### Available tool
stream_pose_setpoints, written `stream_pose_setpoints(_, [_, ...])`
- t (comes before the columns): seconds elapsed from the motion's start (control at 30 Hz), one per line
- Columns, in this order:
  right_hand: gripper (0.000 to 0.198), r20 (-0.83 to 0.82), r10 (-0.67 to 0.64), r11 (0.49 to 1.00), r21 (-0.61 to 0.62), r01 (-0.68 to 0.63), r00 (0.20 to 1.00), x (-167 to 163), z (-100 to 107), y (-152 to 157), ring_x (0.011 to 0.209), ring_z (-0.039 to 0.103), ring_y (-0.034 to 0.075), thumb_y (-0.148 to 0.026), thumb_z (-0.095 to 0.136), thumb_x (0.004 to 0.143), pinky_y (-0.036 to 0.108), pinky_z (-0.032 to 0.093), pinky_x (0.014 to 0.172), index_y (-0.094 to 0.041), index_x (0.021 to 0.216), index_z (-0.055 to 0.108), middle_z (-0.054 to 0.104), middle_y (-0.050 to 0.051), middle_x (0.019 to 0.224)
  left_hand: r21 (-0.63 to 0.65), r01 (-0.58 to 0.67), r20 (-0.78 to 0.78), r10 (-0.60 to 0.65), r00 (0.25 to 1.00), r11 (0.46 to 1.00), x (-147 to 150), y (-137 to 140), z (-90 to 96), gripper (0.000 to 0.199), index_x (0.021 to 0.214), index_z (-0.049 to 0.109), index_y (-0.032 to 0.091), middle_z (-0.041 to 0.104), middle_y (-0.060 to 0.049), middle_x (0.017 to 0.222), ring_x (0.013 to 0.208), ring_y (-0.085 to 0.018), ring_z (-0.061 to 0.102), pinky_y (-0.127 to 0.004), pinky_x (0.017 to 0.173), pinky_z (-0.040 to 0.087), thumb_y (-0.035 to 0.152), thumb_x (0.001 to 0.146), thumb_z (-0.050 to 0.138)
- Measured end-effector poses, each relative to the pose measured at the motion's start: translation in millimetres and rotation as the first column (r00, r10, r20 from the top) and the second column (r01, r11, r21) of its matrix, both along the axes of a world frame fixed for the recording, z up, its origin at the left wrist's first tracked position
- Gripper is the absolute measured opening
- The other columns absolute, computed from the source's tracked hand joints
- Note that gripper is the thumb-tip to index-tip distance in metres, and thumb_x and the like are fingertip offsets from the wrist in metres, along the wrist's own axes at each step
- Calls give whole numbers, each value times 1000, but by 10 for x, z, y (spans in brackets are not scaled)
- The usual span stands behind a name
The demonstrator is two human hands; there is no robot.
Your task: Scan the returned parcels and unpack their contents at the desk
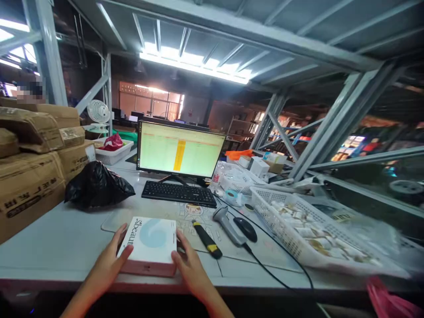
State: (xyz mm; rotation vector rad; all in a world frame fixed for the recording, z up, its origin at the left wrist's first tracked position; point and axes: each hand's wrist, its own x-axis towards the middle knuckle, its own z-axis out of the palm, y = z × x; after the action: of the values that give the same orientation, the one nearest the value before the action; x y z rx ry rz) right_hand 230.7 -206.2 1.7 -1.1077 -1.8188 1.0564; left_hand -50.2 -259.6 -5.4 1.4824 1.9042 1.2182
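A white box [154,240] with a pale blue swirl and dark lettering lies near the front edge of the table. My left hand [111,260] grips its left side, thumb over the near corner. At the opposite side, my right hand [190,263] presses against the box with thumb and fingers. To the right of it lie a black and yellow utility knife [207,240], a grey barcode scanner [229,226] with its cable, and a black mouse [245,229]. The fingers' undersides are hidden.
Behind stand a black keyboard [179,193] and a lit monitor [180,150]. A black plastic bag [97,185] and stacked cardboard boxes [29,185] take up the left. White plastic baskets [278,225] with small packed items line the right. A metal rack post [331,119] rises beyond.
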Motion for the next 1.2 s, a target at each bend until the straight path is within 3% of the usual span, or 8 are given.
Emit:
stream_pose_setpoints(0.1, [69, 54, -59, 997, 63, 55, 997, 428, 111, 152, 139, 54, 33, -62, 56, 93, 52, 42, 118, -24, 151, 54, 55, 13, 153, 21, 99, 13, -99, 995, 995, 49, -111, -245, 98, 165, 25, 28, 41, -11, 164, 150, -34, 41, -52, 122, 38, 68, 84, 63])
stream_pose_setpoints(0.2, [61, 184, -294, 937, 247, 246, 938, 981, 303, 470, 125, 64, 34, -58, 51, 95, 52, 49, 110, -18, 140, 60, 65, 17, 138, 20, 95, -76, -93, 993, 995, 89, -283, -285, 102, 161, 35, 35, 41, -7, 164, 150, -36, 41, -53, 122, 39, 59, 73, 79])
stream_pose_setpoints(0.33, [61, 501, -604, 788, 493, 369, 620, 1470, 358, 898, 135, 54, 38, -46, 52, 94, 52, 42, 114, -10, 142, 56, 57, 23, 145, 6, 91, -112, -90, 990, 996, 133, -356, -167, 64, 149, 53, 37, 57, -2, 152, 142, -33, 52, -50, 119, 43, 51, 88, 67])
stream_pose_setpoints(0.43, [69, 734, -537, 840, 421, 343, 416, 1531, 305, 1017, 133, 55, 40, -50, 50, 98, 53, 45, 107, -7, 153, 45, 52, 26, 149, 17, 83, -101, -81, 992, 996, 136, -355, -146, 60, 148, 53, 37, 55, -2, 154, 138, -33, 57, -44, 101, 58, 49, 91, 65])
stream_pose_setpoints(0.57, [70, 840, -431, 887, 327, 326, 330, 1430, 301, 1048, 127, 59, 39, -44, 50, 101, 49, 46, 103, -5, 157, 37, 58, 26, 141, 204, 119, -116, -96, 989, 972, 95, -368, -154, 50, 145, 54, 30, 39, -7, 166, 147, -32, 46, -39, 96, 60, 40, 96, 58])
stream_pose_setpoints(0.73, [65, 836, -433, 879, 309, 364, 336, 1340, 341, 1154, 125, 60, 37, -32, 48, 101, 42, 47, 98, 0, 156, 35, 59, 29, 135, 312, 41, -90, -13, 996, 949, 133, -396, 24, 52, 134, 62, 25, 53, -12, 155, 143, -35, 51, -48, 115, 47, 46, 88, 72])
stream_pose_setpoints(0.97, [49, 868, -383, 889, 253, 381, 316, 1352, 710, 1220, 107, 67, 37, -36, 51, 95, 40, 49, 83, -4, 131, 61, 69, 25, 117, -71, -58, 569, 88, 818, 996, 81, -302, 465, 78, 105, 67, 12, 72, -10, 77, 58, -24, 68, -34, 51, 56, 85, 79, 56])
stream_pose_setpoints(1.2, [47, 727, -75, 973, 204, -110, 683, 1370, 1739, 662, 62, 56, 20, -66, 58, 89, 30, 39, 56, -21, 90, 73, 63, 3, 66, -286, 126, 534, 49, 844, 950, -169, 75, 612, 68, 59, 58, 17, 55, -6, 46, 36, -14, 48, -24, 35, 35, 80, 84, 47])
